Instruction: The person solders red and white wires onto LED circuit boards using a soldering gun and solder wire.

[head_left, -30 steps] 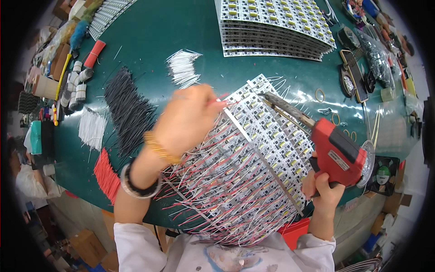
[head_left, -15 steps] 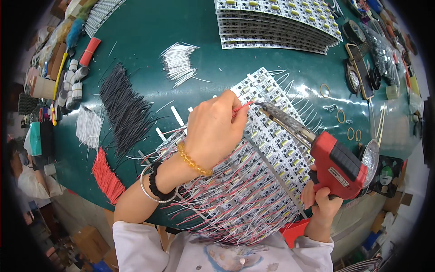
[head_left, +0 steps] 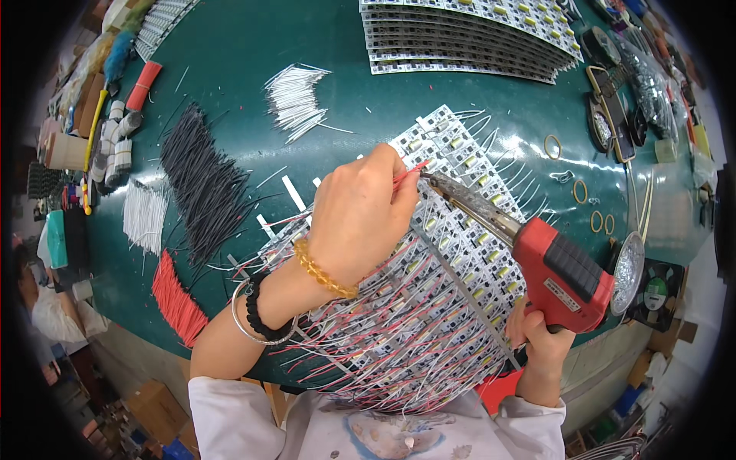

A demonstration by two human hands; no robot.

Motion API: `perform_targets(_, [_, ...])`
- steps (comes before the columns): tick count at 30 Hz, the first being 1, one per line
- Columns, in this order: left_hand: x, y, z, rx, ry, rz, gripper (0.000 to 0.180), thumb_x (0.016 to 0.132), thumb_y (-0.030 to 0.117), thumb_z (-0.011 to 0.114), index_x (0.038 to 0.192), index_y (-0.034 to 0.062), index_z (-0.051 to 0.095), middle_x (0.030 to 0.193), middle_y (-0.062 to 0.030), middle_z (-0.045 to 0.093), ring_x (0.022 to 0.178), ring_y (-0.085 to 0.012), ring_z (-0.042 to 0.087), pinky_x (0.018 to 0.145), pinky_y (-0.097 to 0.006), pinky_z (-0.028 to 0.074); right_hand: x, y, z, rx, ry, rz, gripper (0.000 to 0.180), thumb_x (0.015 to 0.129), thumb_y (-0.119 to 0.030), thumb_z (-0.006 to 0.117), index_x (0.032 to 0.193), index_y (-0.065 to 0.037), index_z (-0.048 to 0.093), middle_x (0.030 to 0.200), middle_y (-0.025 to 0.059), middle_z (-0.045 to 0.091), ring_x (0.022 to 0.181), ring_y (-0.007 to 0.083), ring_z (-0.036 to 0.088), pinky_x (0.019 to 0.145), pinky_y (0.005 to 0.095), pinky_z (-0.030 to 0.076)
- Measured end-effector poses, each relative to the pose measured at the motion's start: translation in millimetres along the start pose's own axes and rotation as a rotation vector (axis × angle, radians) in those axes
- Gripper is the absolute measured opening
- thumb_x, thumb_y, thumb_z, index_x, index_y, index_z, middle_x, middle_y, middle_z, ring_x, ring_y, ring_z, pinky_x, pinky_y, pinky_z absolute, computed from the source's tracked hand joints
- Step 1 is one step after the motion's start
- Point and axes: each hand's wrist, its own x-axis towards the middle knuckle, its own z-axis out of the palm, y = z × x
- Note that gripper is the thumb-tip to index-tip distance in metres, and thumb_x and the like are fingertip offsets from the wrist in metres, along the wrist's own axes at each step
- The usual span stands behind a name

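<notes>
My left hand (head_left: 360, 203), with a yellow bead bracelet, a black band and a silver bangle on its wrist, pinches red wires (head_left: 410, 173) over a panel of white circuit boards (head_left: 479, 222). My right hand (head_left: 546, 339) grips a red and black soldering gun (head_left: 563, 276). Its dark tip points left and reaches close to the wire ends at my left fingertips; whether they touch I cannot tell. Rows of yellow parts cover the panel, and many red and white wires (head_left: 383, 337) trail from its near part. A metal strip (head_left: 468, 291) lies slantwise across it.
On the green table (head_left: 230, 46) lie bundles of black wires (head_left: 203, 184), white wires (head_left: 297, 100) and red wires (head_left: 176, 299). Stacked board panels (head_left: 460, 46) stand at the back. To the right are rubber bands (head_left: 580, 192), a round silvery dish (head_left: 628, 272) and a small fan (head_left: 658, 295).
The soldering gun has moved slightly left, its tip nearer my left fingertips. The red wire ends now stick up past the tip. The whole view has shifted a little.
</notes>
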Motion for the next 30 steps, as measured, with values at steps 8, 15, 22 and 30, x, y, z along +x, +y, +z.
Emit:
perform_targets(8, [5.7, 2.0, -7.9, -0.09, -0.09, -0.083, 0.021, 0.08, 0.015, 0.066, 0.072, -0.0026, 0.057, 0.058, -0.0144, 0.059, 0.048, -0.0203, 0.056, 0.047, -0.03, 0.04, -4.7, 4.2, -6.9, 0.183, -0.047, -0.009, 0.036, 0.08, 0.0, 0.057, 0.113, 0.008, 0.045, 0.06, 0.0061, 0.053, 0.046, 0.0111, 0.049, 0.042, 0.0248, 0.04])
perform_targets(15, [5.2, 3.2, -4.0, -0.035, -0.065, -0.056, 0.021, 0.08, 0.014, 0.066, 0.072, -0.0025, 0.057, 0.056, -0.0136, 0.058, 0.046, -0.0199, 0.055, 0.046, -0.03, 0.04, -4.3, 6.6, -5.3, 0.195, -0.018, 0.018, 0.038, 0.079, 0.003, 0.055, 0.115, 0.009, 0.044, 0.061, 0.0065, 0.054, 0.046, 0.0114, 0.049, 0.042, 0.0252, 0.04])
perform_targets(22, [1.9, 0.0, -0.7, 0.0, 0.002, 0.016, 0.019, 0.08, 0.012, 0.065, 0.071, -0.0019, 0.055, 0.054, -0.0131, 0.057, 0.045, -0.0226, 0.056, 0.045, -0.031, 0.039, -5.0, 6.3, -6.8, 0.141, -0.058, 0.02, 0.039, 0.08, 0.002, 0.058, 0.116, 0.009, 0.044, 0.06, 0.0065, 0.053, 0.045, 0.0115, 0.048, 0.042, 0.0256, 0.04])
perform_targets(30, [1.5, 2.5, -0.4, 0.009, -0.01, 0.0, 0.02, 0.08, 0.013, 0.064, 0.072, -0.0023, 0.055, 0.056, -0.0144, 0.058, 0.046, -0.0253, 0.057, 0.046, -0.033, 0.04, -15.0, 1.9, -8.8, 0.243, 0.031, -0.06, 0.055, 0.081, -0.018, 0.069, 0.119, 0.008, 0.039, 0.058, 0.0069, 0.051, 0.042, 0.0122, 0.047, 0.039, 0.026, 0.038])
